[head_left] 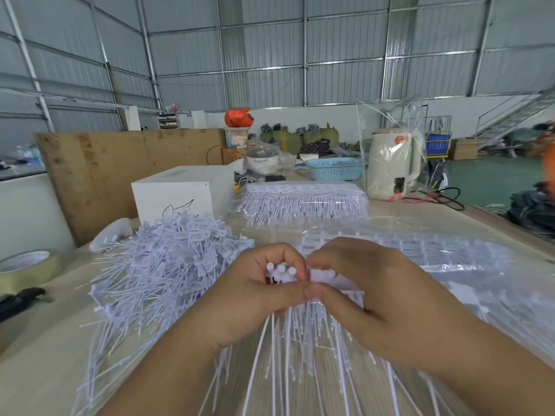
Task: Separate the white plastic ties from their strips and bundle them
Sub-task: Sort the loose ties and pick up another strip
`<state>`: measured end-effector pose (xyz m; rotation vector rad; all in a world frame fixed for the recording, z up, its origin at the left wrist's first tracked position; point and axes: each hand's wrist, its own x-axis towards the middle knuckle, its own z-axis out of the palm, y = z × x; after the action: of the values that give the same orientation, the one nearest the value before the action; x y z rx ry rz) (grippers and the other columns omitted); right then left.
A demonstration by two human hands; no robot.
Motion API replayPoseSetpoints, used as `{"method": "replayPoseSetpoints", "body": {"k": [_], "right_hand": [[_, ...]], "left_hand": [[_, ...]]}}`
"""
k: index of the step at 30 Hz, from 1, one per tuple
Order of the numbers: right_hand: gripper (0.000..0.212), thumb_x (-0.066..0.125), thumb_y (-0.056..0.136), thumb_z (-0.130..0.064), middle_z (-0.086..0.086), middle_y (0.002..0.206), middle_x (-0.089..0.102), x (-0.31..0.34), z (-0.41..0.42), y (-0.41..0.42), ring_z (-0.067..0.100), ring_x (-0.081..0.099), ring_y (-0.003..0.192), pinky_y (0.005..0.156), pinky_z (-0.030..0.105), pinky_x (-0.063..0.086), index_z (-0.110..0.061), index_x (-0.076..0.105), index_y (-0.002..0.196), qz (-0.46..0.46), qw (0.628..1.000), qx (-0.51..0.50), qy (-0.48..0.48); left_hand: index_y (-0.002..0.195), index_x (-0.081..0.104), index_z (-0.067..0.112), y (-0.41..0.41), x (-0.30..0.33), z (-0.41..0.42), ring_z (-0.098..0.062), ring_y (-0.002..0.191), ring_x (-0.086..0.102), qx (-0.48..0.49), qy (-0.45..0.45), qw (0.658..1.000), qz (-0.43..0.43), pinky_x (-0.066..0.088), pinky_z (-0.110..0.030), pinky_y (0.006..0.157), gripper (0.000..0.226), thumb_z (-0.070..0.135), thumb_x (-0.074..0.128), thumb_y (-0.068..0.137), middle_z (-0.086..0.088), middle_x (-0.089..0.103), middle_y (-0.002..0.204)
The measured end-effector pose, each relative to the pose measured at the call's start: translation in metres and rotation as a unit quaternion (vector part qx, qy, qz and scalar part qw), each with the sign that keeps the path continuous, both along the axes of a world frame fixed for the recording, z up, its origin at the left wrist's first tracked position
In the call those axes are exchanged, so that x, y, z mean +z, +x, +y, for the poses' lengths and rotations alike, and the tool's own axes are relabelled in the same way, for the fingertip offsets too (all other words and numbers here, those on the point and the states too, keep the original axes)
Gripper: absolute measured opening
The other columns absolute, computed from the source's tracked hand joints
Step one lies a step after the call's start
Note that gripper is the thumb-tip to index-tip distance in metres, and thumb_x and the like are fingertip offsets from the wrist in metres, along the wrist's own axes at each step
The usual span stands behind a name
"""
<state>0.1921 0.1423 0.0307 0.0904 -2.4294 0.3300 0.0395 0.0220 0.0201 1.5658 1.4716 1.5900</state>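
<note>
At bench centre | left hand [255, 283] gripping separated ties [280, 273] | right hand [369, 283] pinching strip [333, 279], likely snapping off next tie

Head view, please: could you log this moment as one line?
left hand: grips ties | right hand: pinches strip | loose pile: left | stacked strips: behind

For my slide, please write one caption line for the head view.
Left hand and right hand hold white plastic ties above the table, a loose pile at left.
</note>
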Motion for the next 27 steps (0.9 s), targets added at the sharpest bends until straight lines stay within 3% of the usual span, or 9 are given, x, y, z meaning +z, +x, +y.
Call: {"method": "replayPoseSetpoints", "body": {"k": [2, 5, 9, 13, 18, 22, 27], "right_hand": [[0.021, 0.051, 0.092, -0.034, -0.009, 0.088, 0.062, 0.003, 0.000, 0.003, 0.011, 0.057, 0.080, 0.066, 0.037, 0.050, -0.022, 0.064, 0.104, 0.001, 0.998, -0.035, 0.046], [0.026, 0.045, 0.095, -0.047, -0.014, 0.080, 0.061, 0.008, 0.004, 0.005, 0.009, 0.057, 0.075, 0.065, 0.036, 0.050, -0.029, 0.062, 0.095, -0.030, 0.990, -0.123, 0.057], [0.029, 0.050, 0.090, -0.051, -0.009, 0.055, 0.048, 0.008, 0.013, 0.002, 0.008, 0.043, 0.050, 0.050, 0.024, 0.030, -0.026, 0.064, 0.084, -0.093, 0.987, -0.063, -0.115], [0.018, 0.062, 0.088, -0.042, -0.009, 0.045, 0.041, 0.004, 0.014, -0.002, 0.006, 0.034, 0.040, 0.044, 0.017, 0.025, -0.028, 0.061, 0.076, -0.040, 0.973, -0.046, -0.224], [0.021, 0.059, 0.090, -0.034, -0.010, 0.041, 0.034, 0.000, 0.003, -0.009, 0.004, 0.029, 0.036, 0.040, 0.013, 0.023, -0.026, 0.056, 0.070, 0.043, 0.954, -0.026, -0.296], [0.023, 0.057, 0.091, -0.034, -0.009, 0.041, 0.031, -0.006, -0.003, -0.014, 0.006, 0.025, 0.037, 0.039, 0.017, 0.022, -0.020, 0.055, 0.072, 0.094, 0.937, -0.034, -0.334], [0.023, 0.054, 0.093, -0.037, -0.008, 0.040, 0.037, -0.009, -0.007, -0.015, 0.007, 0.030, 0.035, 0.038, 0.018, 0.022, -0.026, 0.053, 0.073, 0.135, 0.950, -0.075, -0.270]], "left_hand": [[0.061, 0.063, 0.027, -0.001, 0.001, 0.000, -0.003, 0.052, 0.046, 0.020, 0.024, 0.999, -0.011, 0.039, -0.015, 0.050, 0.024, 0.009, 0.076, 0.068, 0.011, 0.053, 0.057], [0.058, 0.062, 0.026, -0.006, 0.003, 0.000, -0.005, 0.053, 0.047, 0.066, 0.060, 0.995, -0.031, 0.041, -0.015, 0.049, 0.024, 0.008, 0.078, 0.062, 0.008, 0.052, 0.058], [0.058, 0.062, 0.025, -0.007, 0.003, 0.000, -0.004, 0.050, 0.047, 0.084, 0.065, 0.994, -0.018, 0.040, -0.014, 0.049, 0.024, 0.010, 0.080, 0.062, 0.010, 0.053, 0.057], [0.057, 0.060, 0.027, -0.003, -0.001, 0.006, -0.006, 0.049, 0.043, 0.141, 0.088, 0.986, -0.003, 0.037, -0.018, 0.048, 0.024, 0.019, 0.082, 0.059, 0.012, 0.049, 0.055], [0.052, 0.054, 0.024, 0.010, -0.002, 0.013, -0.011, 0.041, 0.037, 0.160, 0.126, 0.972, -0.121, 0.034, -0.018, 0.042, 0.036, 0.006, 0.086, 0.057, 0.004, 0.044, 0.050], [0.054, 0.052, 0.022, 0.021, 0.000, 0.017, -0.010, 0.042, 0.038, 0.141, 0.153, 0.948, -0.239, 0.035, -0.018, 0.039, 0.028, 0.016, 0.079, 0.054, 0.001, 0.047, 0.057], [0.055, 0.047, 0.021, 0.022, -0.001, 0.018, -0.006, 0.037, 0.037, 0.155, 0.129, 0.912, -0.358, 0.035, -0.015, 0.037, 0.034, 0.006, 0.075, 0.069, 0.004, 0.048, 0.054]]}}
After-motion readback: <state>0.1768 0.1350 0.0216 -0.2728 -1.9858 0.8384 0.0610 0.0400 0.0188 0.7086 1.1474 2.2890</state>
